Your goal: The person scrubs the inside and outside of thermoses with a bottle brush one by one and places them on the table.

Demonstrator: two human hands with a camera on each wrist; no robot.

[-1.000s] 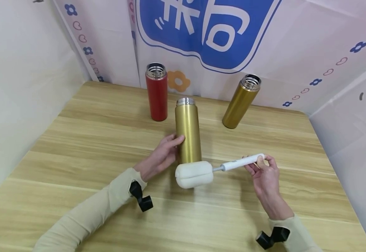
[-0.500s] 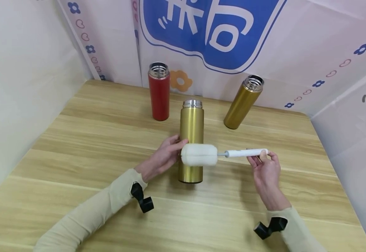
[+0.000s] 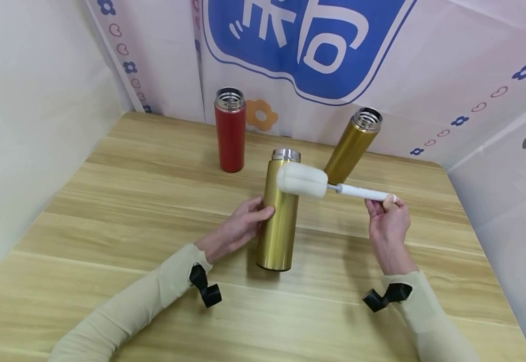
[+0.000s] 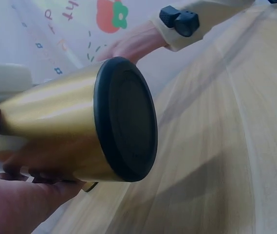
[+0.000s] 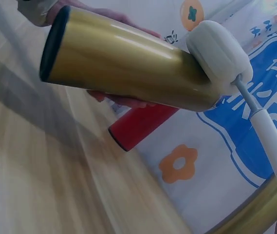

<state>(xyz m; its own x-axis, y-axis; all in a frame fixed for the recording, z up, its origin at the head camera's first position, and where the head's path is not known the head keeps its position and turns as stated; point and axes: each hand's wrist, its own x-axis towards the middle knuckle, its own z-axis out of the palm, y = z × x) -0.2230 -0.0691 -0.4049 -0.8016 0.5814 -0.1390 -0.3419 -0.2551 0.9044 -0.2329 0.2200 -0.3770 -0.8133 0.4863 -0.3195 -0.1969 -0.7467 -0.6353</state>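
My left hand (image 3: 242, 223) grips a gold thermos flask (image 3: 280, 226) by its side, thumb across the front. The flask has no lid and leans a little to the right, its silver threaded mouth at the top. Its black base (image 4: 131, 119) faces the left wrist camera, raised off the table. My right hand (image 3: 389, 223) pinches the end of the white handle (image 3: 364, 193) of a bottle brush. The brush's white sponge head (image 3: 302, 180) lies across the upper part of the flask in the head view, just below the mouth. In the right wrist view the sponge (image 5: 218, 56) overlaps the flask's neck end.
A red thermos flask (image 3: 231, 136) without a lid stands at the back of the wooden table (image 3: 132, 216). Another gold flask (image 3: 352, 146) stands at the back right, behind the brush. A printed cloth (image 3: 403, 75) hangs behind the table's rear edge.
The brush has risen from the flask's base to near its mouth, with my right hand moving up and slightly right. The flask has shifted a little right and now tilts that way.
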